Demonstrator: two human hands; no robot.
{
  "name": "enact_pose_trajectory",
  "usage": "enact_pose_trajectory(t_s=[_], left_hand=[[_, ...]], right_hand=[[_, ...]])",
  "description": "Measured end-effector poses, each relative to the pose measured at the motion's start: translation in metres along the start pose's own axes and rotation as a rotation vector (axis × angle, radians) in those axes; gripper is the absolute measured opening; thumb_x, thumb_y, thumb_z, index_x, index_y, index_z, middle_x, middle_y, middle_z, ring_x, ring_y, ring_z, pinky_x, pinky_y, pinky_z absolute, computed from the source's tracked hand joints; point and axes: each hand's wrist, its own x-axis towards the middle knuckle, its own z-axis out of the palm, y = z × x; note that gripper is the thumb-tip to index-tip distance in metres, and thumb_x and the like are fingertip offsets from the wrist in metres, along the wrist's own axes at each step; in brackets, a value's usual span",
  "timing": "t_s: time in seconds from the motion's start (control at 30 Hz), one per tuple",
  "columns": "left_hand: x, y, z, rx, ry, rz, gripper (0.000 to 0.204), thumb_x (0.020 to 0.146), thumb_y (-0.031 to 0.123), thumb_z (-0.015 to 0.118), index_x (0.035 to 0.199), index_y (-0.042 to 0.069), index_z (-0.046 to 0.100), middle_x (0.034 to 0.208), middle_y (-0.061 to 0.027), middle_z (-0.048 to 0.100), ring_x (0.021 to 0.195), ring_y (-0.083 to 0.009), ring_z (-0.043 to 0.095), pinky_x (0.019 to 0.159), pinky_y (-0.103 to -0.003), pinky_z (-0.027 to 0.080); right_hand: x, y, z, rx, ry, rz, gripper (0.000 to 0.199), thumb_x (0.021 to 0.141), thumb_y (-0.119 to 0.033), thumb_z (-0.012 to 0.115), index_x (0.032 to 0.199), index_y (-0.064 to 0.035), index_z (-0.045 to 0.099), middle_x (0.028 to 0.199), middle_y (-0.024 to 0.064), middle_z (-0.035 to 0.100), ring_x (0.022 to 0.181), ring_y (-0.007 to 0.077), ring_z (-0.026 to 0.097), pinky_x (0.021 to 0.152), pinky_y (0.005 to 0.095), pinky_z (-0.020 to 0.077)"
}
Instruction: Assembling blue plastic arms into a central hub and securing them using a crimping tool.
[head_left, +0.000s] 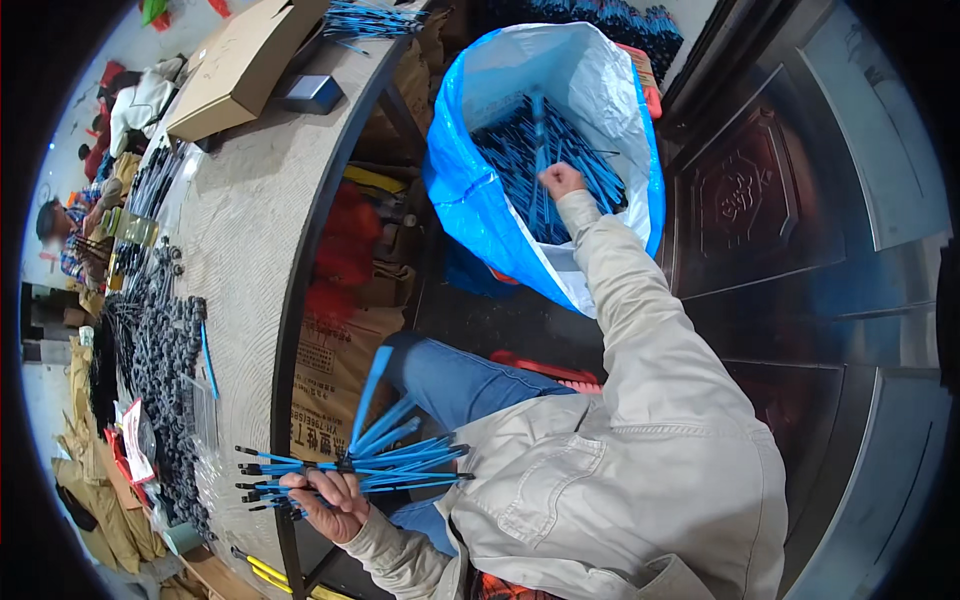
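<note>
Low at the left, my left hand [335, 500] is closed around a bundle of thin blue strips with black ends [410, 458]. Some strips of the bundle stick upward and away from me, beside the table edge. My right arm reaches forward into a large open bag [465, 190], blue outside and white inside. Inside it, over a heap of similar blue strips [500, 150], my right hand [563, 180] is closed at a pale blue, motion-blurred strip [541, 125]. The fingers' exact hold there is partly hidden.
A long table [250, 200] runs along my left, bearing an open cardboard box [240, 70], a pile of black parts [180, 400] and more blue strips [370, 20]. Dark carved panelled doors [740, 190] stand at the right. People [140, 105] are at the far left.
</note>
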Motion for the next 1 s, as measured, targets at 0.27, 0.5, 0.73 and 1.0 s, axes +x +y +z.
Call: enact_pose_trajectory(t_s=[0.27,0.5,0.73,1.0], left_hand=[[-0.017,-0.006,0.005,0.38,0.323,-0.075,0.016,0.092,0.014,0.047,0.103,0.004,0.05,0.077,-0.0115,0.063,0.06,-0.0214,0.063,0.056,-0.025,0.05],[0.011,-0.012,-0.006,0.248,0.544,-0.074,0.03,0.089,0.015,0.05,0.113,-0.002,0.049,0.096,-0.0216,0.062,0.082,-0.0288,0.063,0.066,-0.031,0.051],[-0.02,0.026,-0.04,0.116,0.67,0.132,0.029,0.085,0.011,0.054,0.11,-0.003,0.052,0.088,-0.0209,0.063,0.075,-0.0266,0.064,0.067,-0.031,0.054],[-0.086,0.059,-0.024,0.159,0.767,0.351,0.026,0.084,0.01,0.056,0.108,-0.001,0.054,0.082,-0.0163,0.064,0.073,-0.0244,0.064,0.064,-0.029,0.053]], right_hand=[[-0.012,-0.197,-0.095,0.7,-0.023,-0.18,0.012,0.085,-0.009,0.055,0.095,-0.0029,0.058,0.073,-0.0012,0.055,0.059,0.0052,0.044,0.053,0.017,0.0359],[-0.12,-0.296,-0.098,0.886,-0.618,-0.343,0.005,0.087,-0.004,0.049,0.09,-0.0003,0.049,0.071,0.0086,0.049,0.059,0.0129,0.045,0.051,0.021,0.0362],[-0.225,-0.359,-0.029,0.879,-1.477,-0.34,0.004,0.084,-0.005,0.049,0.084,-0.001,0.051,0.069,0.0047,0.047,0.058,0.0103,0.039,0.053,0.0178,0.0315],[-0.301,-0.388,0.027,0.787,-1.86,-0.248,0.008,0.084,-0.004,0.045,0.082,-0.0014,0.052,0.067,0.0018,0.046,0.058,0.0086,0.035,0.055,0.0172,0.0298]])
